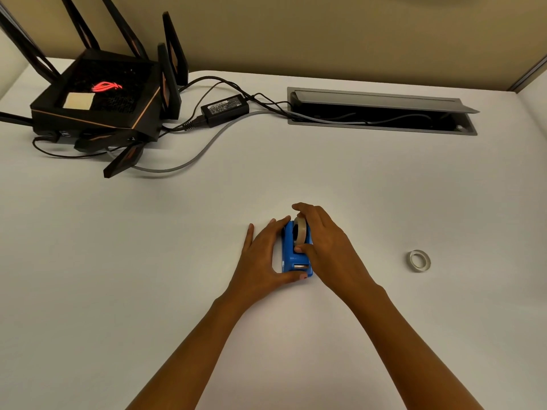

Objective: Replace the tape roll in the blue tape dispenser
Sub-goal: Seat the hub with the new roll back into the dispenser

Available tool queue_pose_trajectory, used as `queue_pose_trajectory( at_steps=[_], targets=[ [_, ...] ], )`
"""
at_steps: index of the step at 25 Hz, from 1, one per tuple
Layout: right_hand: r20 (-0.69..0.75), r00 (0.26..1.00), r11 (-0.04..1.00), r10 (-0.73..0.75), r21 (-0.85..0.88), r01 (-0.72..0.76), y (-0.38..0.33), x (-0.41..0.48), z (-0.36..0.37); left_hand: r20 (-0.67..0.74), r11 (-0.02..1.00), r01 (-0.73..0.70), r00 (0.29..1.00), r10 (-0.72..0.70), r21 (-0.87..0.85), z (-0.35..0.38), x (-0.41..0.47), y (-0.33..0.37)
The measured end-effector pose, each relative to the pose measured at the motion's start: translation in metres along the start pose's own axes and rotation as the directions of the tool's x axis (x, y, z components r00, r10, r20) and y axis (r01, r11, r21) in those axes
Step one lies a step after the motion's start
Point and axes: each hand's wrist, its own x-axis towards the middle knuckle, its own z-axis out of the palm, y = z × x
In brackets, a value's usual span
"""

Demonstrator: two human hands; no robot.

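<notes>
Blue dispenser (297, 255): glossy plastic, blocky, metal cutter at the near end, mid-desk (177, 247) on a smooth white top. Left hand (263, 255) clasped around its left side. Right hand (322, 241) pinching a clear roll (302, 230) upright in the well. Second roll (419, 261), thin ring, flat and well apart to the right.

Dim, warm light, seemingly from overhead, leaves soft shadows on the table (148, 261); wide-angle bending curves the edges.
</notes>
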Motion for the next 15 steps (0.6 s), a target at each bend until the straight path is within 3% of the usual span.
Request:
queue_pose_trajectory(
  at_steps=[8,15],
  targets=[
    [0.027,0.998,0.963,-0.054,-0.265,0.059,-0.005,0.004,0.001,-0.012,1.000,-0.004,1.000,0.003,-0.012,0.003,0.000,-0.005],
    [0.065,0.996,0.941,-0.069,-0.326,0.086,-0.009,0.007,-0.008,-0.014,1.000,0.012,1.000,-0.012,0.002,0.005,0.001,-0.008]
  ],
)
